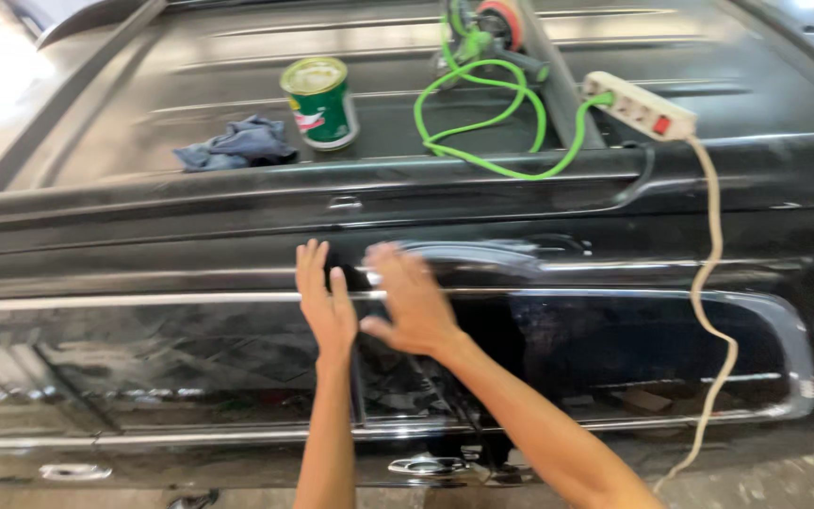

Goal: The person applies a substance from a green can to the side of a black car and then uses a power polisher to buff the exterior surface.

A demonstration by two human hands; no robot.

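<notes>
On the roof, from left to right, lie a blue rag (236,143), a green can (320,103), a coiled green cord (482,118) and a white power strip (640,105). Below, the left hand (325,300) lies flat, fingers spread, on the black car body (190,250) at the window's upper edge. The right hand (410,300) is open beside it, blurred, probably touching. Neither holds anything. The panel is judged rigid, glossy and slippery: apply flat palms, no grip available.
</notes>
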